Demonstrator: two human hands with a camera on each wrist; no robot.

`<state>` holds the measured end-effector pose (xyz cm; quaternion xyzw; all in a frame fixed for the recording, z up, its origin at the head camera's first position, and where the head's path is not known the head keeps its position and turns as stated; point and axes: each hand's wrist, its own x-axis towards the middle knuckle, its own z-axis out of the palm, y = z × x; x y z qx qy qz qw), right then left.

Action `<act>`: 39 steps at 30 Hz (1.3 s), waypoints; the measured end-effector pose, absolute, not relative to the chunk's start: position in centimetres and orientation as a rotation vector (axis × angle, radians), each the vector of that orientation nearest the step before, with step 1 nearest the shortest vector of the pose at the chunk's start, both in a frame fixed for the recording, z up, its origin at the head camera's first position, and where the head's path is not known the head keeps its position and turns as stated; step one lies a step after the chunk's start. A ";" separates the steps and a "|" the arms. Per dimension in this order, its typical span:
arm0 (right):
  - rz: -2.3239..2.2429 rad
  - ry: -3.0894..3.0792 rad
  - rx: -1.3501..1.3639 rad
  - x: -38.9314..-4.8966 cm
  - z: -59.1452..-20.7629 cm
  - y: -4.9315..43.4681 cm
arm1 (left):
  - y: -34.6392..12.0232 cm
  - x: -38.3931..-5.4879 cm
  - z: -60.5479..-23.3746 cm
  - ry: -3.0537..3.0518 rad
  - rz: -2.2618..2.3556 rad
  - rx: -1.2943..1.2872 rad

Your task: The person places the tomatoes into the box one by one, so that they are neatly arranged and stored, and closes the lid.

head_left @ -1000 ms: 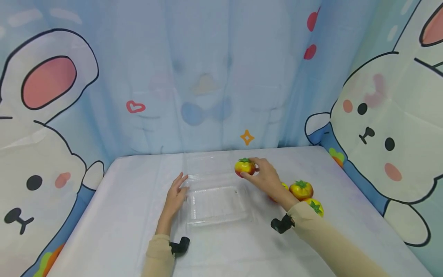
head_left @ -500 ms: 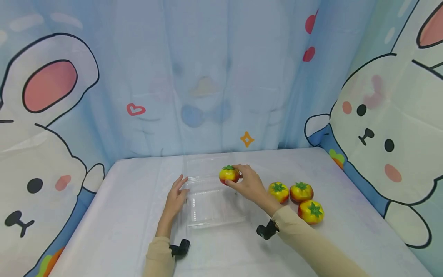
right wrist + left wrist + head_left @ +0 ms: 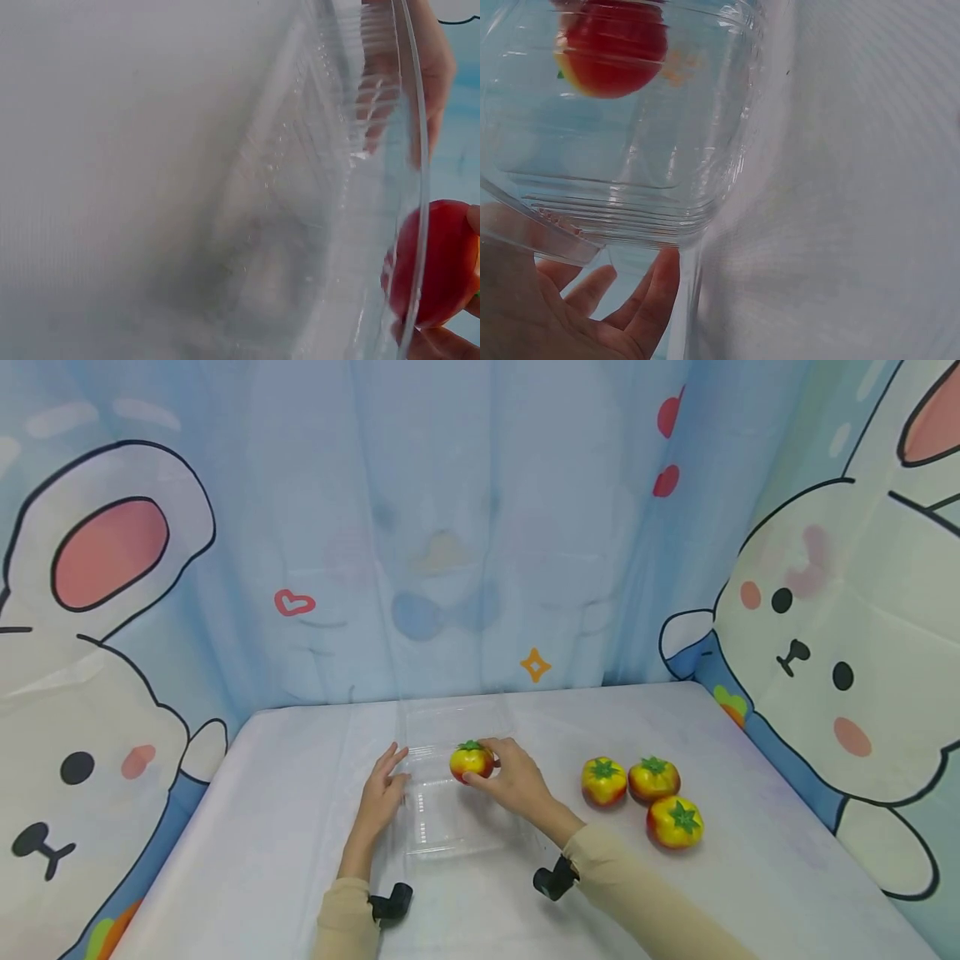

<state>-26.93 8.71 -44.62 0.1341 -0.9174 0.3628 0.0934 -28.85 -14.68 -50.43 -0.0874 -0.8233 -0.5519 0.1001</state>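
My right hand pinches a yellow-and-red persimmon with a green leafy top between thumb and fingers. It holds the fruit over the clear plastic clamshell box, which lies with its lid laid back toward the curtain. In the left wrist view the persimmon shows red through the clear wall. My left hand is at the box's left side. Its fairly straight fingers touch the ribbed plastic edge. In the right wrist view the box's rim crosses in front of the red fruit.
Right of the box, 3 more persimmons sit grouped on the white-covered table. A blue curtain with cartoon prints hangs behind the table's back edge. Each wrist wears a small black camera.
My right hand has carried the persimmon leftward and a little toward me, from the box's right side to over the box. The left hand stays at the box's side.
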 end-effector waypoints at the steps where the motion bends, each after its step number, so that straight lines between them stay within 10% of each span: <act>1: 1.079 -2.720 0.408 -26.9 -44.8 8.5 | -14.7 -28.8 -50.4 -2.434 -1.630 -0.258; 39: 1.073 -2.776 0.472 -26.5 -47.4 4.5 | -14.5 -28.7 -50.4 -2.461 -1.594 -0.225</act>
